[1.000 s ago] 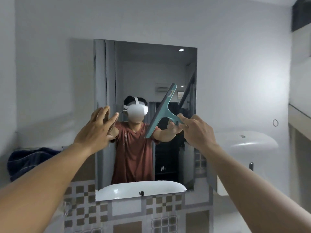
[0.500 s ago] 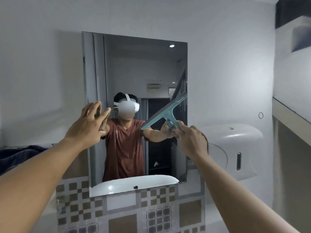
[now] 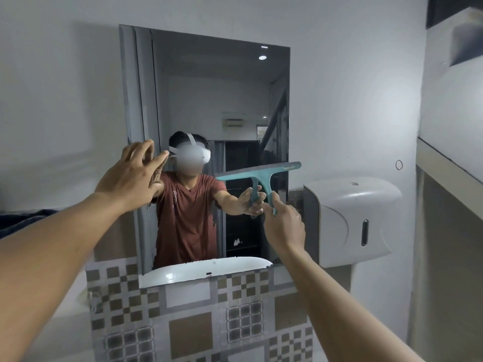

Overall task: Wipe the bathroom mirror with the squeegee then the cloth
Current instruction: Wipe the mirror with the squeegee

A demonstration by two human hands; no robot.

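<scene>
Right hand (image 3: 283, 223) gripping teal squeegee (image 3: 261, 173) by its handle, blade lying nearly level against the mirror (image 3: 209, 100), at its right edge. Left hand (image 3: 133, 176) hovering at mirror's left edge, fingers spread and relaxed, holding nothing

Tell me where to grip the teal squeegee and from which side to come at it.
Grip the squeegee by its handle, coming from below on the room side: the blade lies almost level before the mirror, and the stem hangs down from its middle. The right hand holds it there.
</scene>
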